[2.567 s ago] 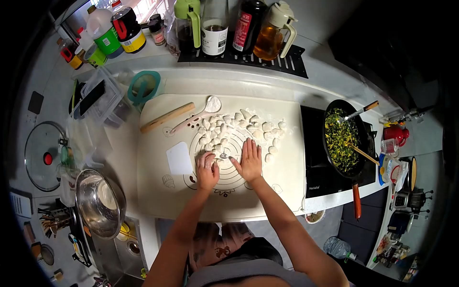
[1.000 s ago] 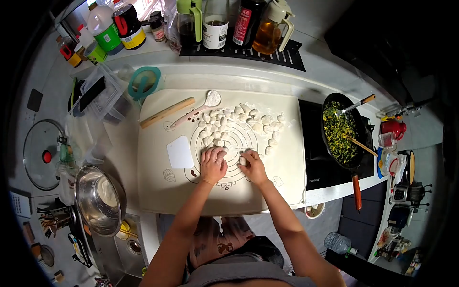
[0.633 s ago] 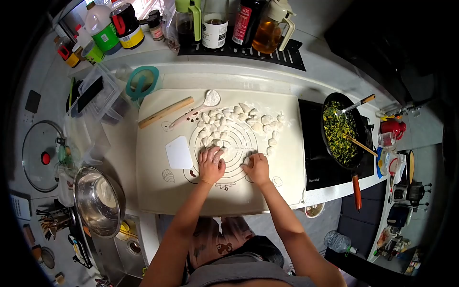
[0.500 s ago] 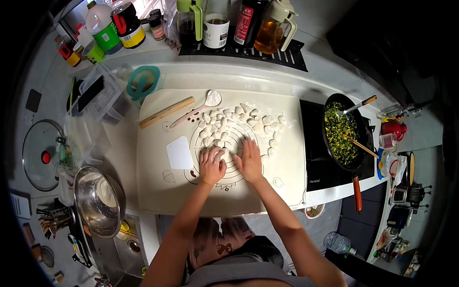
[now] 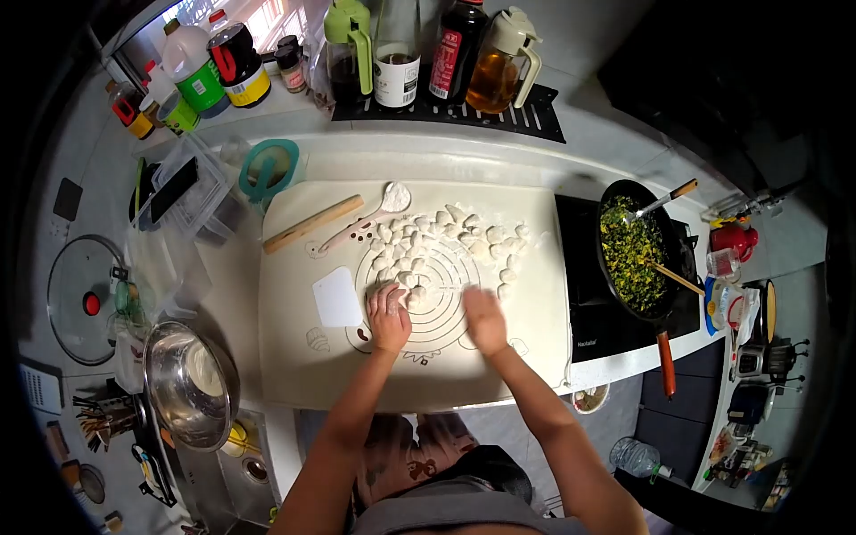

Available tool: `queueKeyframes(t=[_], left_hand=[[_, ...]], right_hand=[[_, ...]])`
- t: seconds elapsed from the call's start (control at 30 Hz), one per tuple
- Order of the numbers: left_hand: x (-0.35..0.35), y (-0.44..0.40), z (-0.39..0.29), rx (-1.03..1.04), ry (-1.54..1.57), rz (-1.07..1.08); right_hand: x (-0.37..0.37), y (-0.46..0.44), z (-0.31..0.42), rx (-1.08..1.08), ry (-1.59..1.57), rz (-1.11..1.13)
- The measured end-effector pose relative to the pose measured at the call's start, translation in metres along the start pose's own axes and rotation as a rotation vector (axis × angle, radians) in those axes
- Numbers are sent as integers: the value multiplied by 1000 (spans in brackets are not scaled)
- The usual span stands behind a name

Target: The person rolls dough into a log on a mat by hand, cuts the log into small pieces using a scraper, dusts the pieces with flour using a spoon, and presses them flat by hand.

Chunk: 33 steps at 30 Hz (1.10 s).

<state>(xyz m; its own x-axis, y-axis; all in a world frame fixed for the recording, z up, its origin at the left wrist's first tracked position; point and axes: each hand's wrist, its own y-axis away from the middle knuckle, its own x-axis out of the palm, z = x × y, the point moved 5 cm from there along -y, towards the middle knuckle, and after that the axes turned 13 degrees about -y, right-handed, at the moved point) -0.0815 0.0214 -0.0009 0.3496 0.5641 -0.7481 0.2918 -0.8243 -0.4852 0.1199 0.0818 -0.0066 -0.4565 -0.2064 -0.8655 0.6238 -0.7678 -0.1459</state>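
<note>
Several small floured dough pieces lie scattered over a pale mat printed with rings. My left hand rests palm down on the mat with its fingers stretched out, beside the nearest dough pieces at the cluster's lower end. Nothing shows in its grip. My right hand is over the right part of the rings, apart from the dough. Motion smears its fingers. A white dough scraper lies left of my left hand. Behind it are a wooden rolling pin and a spoon of flour.
At right, a pan of chopped green and yellow filling sits on the black cooktop, with a spatula and chopsticks in it. A steel bowl stands left, by the sink. Bottles, including an oil jug, line the back ledge.
My right hand has moved right and slightly toward me, away from the dough. My left hand stays by the dough, its fingers straighter. The whole view has shifted slightly.
</note>
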Motion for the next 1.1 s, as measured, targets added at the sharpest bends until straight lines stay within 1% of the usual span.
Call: queueKeyframes(t=[0.03,0.07,0.13,0.2,0.27,0.37,0.47,0.57,0.67,0.7,0.8,0.9,1.0,1.03,1.1], left_hand=[[0,-1,0,1,-21,-5],[0,-1,0,2,-42,-10],[-1,-3,-3,48,-43,25],[-4,-5,-10,102,-35,39],[-3,-5,-14,127,-93,27],[1,-4,-10,108,-87,11],[2,-2,-8,114,-90,-1],[2,-5,-9,123,-104,2],[-1,-4,-11,126,-88,17],[-2,-6,-11,126,-78,15],[-4,-8,-10,114,-59,7],[-4,-8,-10,100,-59,8],[-3,-7,-9,95,-65,10],[-3,-6,-9,95,-67,10],[-1,-6,-7,93,-61,11]], right_hand=[[-16,-1,-1,99,103,-279],[-26,-6,-2,141,246,-357],[-33,-27,14,47,-55,-378],[-6,-39,30,-77,-471,-237],[6,-53,57,-190,-590,-149],[20,-61,50,7,-669,-83],[17,-59,47,207,-671,63],[12,-42,30,242,-603,-70],[0,-36,32,170,-576,-82],[-7,-39,40,47,-529,-113],[1,-45,39,-126,-504,-119],[-1,-57,24,399,-432,-227],[3,-77,16,365,-282,-336],[6,-83,19,329,-257,-334],[17,-87,24,273,-341,-286]])
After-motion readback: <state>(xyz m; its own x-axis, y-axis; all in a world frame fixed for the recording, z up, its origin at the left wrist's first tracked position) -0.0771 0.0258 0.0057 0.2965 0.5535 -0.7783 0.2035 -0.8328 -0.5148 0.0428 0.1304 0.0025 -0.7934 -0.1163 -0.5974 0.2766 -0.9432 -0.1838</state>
